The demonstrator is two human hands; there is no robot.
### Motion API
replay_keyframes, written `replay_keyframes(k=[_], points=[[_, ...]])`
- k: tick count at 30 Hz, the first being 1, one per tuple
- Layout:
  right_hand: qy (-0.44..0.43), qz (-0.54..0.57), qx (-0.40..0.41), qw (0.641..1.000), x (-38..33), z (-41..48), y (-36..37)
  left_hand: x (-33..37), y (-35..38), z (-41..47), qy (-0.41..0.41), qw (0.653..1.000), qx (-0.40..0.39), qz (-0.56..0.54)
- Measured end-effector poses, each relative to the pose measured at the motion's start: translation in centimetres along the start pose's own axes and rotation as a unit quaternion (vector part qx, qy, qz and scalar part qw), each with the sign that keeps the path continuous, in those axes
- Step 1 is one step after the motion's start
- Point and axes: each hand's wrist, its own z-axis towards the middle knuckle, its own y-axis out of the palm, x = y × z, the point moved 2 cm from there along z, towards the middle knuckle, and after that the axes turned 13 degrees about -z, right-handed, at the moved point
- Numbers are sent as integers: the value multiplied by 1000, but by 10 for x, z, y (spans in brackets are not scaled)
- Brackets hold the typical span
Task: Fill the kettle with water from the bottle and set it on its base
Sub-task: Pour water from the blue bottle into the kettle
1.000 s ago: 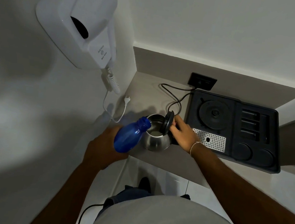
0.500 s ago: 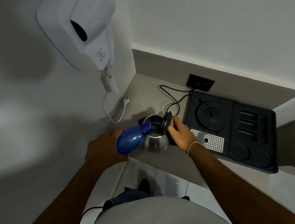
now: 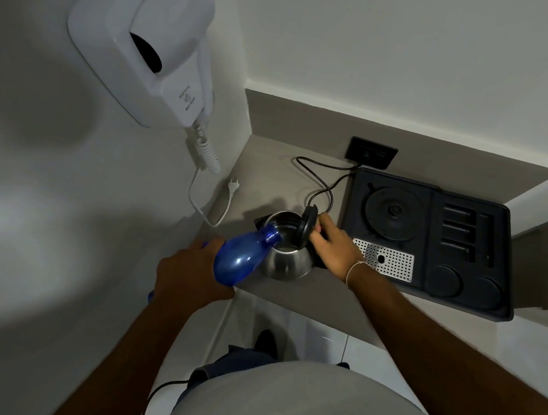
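A steel kettle (image 3: 288, 261) stands on the grey counter near its front left corner, its black lid (image 3: 307, 227) tipped up. My right hand (image 3: 335, 246) grips the kettle's handle, which the hand hides. My left hand (image 3: 193, 275) holds a blue plastic bottle (image 3: 242, 258) tilted down, its mouth over the kettle's opening. Water shows inside the kettle. The round black base (image 3: 394, 213) sits empty in the black tray (image 3: 495, 303) to the right.
A white wall-mounted hair dryer (image 3: 147, 43) hangs close at upper left, its coiled cord and plug (image 3: 233, 185) lying on the counter (image 3: 289, 295). The base's black cord (image 3: 321, 178) loops to a wall socket (image 3: 370, 152). A perforated metal grille (image 3: 393, 263) sits in the tray.
The bottle has tipped further down and its mouth has moved over the kettle's opening. My right hand has stayed on the handle.
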Motion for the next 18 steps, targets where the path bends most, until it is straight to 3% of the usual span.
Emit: replay_keyframes(k=[18], points=[[6,9,-2,1000,-8,-6,-3,11,-13,-2,-10,1000,-7,29]])
